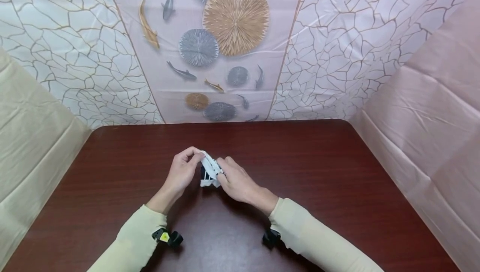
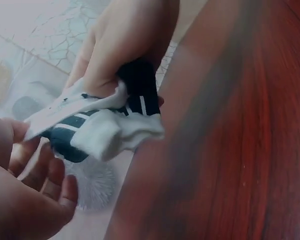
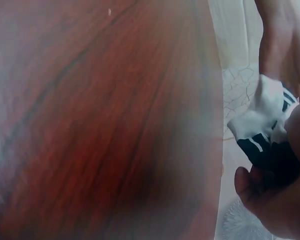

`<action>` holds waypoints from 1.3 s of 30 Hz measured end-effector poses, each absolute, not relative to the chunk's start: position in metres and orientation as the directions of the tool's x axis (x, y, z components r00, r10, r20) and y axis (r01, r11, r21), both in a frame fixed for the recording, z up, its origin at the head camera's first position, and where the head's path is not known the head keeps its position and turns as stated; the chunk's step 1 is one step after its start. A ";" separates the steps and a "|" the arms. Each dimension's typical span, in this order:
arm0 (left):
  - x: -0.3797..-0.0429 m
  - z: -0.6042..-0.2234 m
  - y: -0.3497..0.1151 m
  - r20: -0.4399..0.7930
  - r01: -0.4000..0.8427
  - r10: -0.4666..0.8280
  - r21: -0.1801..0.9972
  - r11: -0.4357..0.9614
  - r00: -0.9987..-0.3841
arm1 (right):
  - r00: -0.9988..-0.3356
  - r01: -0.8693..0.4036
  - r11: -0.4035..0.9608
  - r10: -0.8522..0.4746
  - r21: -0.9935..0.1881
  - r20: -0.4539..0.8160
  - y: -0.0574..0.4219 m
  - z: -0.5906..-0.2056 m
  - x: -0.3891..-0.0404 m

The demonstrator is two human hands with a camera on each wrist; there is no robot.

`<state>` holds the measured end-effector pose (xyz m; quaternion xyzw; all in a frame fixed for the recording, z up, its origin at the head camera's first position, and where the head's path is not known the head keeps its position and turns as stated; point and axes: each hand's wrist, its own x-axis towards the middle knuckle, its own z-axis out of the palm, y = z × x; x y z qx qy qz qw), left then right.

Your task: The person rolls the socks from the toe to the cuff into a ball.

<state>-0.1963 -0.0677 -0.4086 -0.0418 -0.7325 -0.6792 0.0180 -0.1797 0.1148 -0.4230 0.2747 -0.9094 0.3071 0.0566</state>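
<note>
Between both hands is a small bundle of black-and-white socks (image 1: pixel 210 170), held up over the table. Thumb and fingers of my left hand (image 1: pixel 179 173) pinch the end of a white band that is pulled taut towards that side. My right hand (image 1: pixel 238 183) grips the bundle from the other side, covering part of it. In the left wrist view the socks (image 2: pixel 105 135) show white stripes on black fabric and soft white ends. The right wrist view has the socks (image 3: pixel 260 117) partly hidden behind the right hand's fingers.
A dark red-brown wooden table (image 1: pixel 330 168) lies beneath the hands. Behind it hangs a patterned cloth (image 1: pixel 236 18) with fish and round motifs, and plain pale cloths (image 1: pixel 427 109) flank the sides. Both forearms wear pale sleeves (image 1: pixel 322 238) with small black devices strapped on.
</note>
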 end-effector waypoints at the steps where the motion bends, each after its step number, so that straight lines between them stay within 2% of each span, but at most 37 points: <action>1: -0.195 -0.409 -0.067 0.118 0.120 0.032 0.989 0.085 -0.993 | -0.860 -0.507 0.678 -0.440 -0.533 0.259 0.115 -0.422 -0.180; 5: -0.193 -0.408 -0.065 0.162 0.164 0.041 0.986 0.034 -0.986 | -0.900 -0.436 0.725 -0.364 -0.533 0.240 0.116 -0.420 -0.184; 9: -0.191 -0.407 -0.062 0.063 0.046 0.102 0.986 -0.160 -0.993 | -0.911 -0.413 0.748 -0.328 -0.520 0.252 0.117 -0.418 -0.188; 12: -0.190 -0.405 -0.062 0.001 -0.029 0.134 0.975 -0.221 -0.991 | -0.912 -0.409 0.752 -0.312 -0.517 0.267 0.115 -0.416 -0.191; 19: -0.189 -0.409 -0.062 0.051 0.047 0.106 0.998 -0.034 -0.993 | -0.907 -0.416 0.757 -0.311 -0.504 0.282 0.109 -0.414 -0.192; 22: -0.190 -0.411 -0.062 0.049 0.049 0.078 0.999 -0.012 -0.996 | -0.901 -0.429 0.755 -0.320 -0.496 0.293 0.108 -0.414 -0.190; 27: -0.193 -0.412 -0.062 -0.067 -0.069 0.032 0.996 -0.058 -0.997 | -0.885 -0.456 0.734 -0.314 -0.503 0.344 0.105 -0.415 -0.187; 30: -0.194 -0.410 -0.063 -0.148 -0.152 0.039 0.977 -0.146 -0.988 | -0.877 -0.465 0.721 -0.294 -0.514 0.380 0.103 -0.415 -0.186; 35: -0.197 -0.407 -0.067 -0.236 -0.270 0.141 0.907 -0.324 -0.961 | -0.881 -0.450 0.699 -0.243 -0.555 0.407 0.101 -0.416 -0.185; 39: -0.201 -0.408 -0.072 -0.286 -0.353 0.228 0.867 -0.351 -0.931 | -0.888 -0.432 0.669 -0.197 -0.605 0.416 0.097 -0.416 -0.183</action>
